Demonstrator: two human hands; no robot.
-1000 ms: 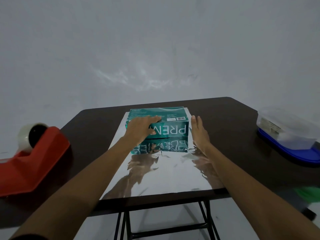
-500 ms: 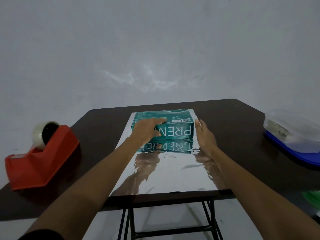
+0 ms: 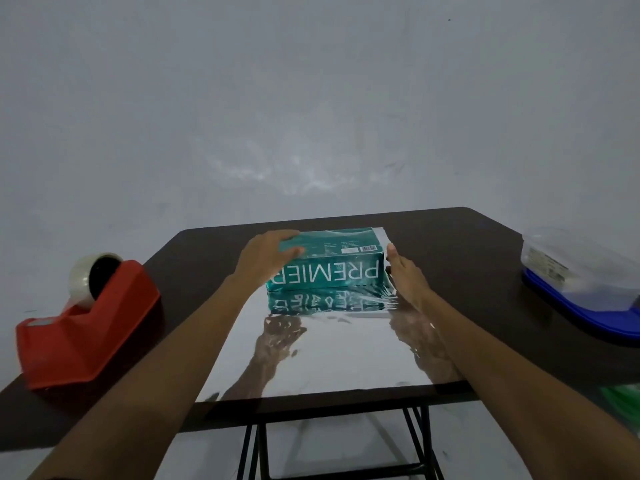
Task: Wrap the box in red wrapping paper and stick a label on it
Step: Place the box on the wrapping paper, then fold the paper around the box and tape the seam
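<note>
Red plastic tape dispenser (image 3: pixel 86 327) sits at the left edge of the dark table (image 3: pixel 467 258). The left hand (image 3: pixel 263 261) grips the left end of the teal cardboard box (image 3: pixel 332 268), fingers curled over its top. That box lies on the far part of a silver reflective sheet (image 3: pixel 329 355). The right hand (image 3: pixel 405 275) presses straight fingers against the box's right end. A clear plastic container on a blue base (image 3: pixel 575 268) stands at the right.
</note>
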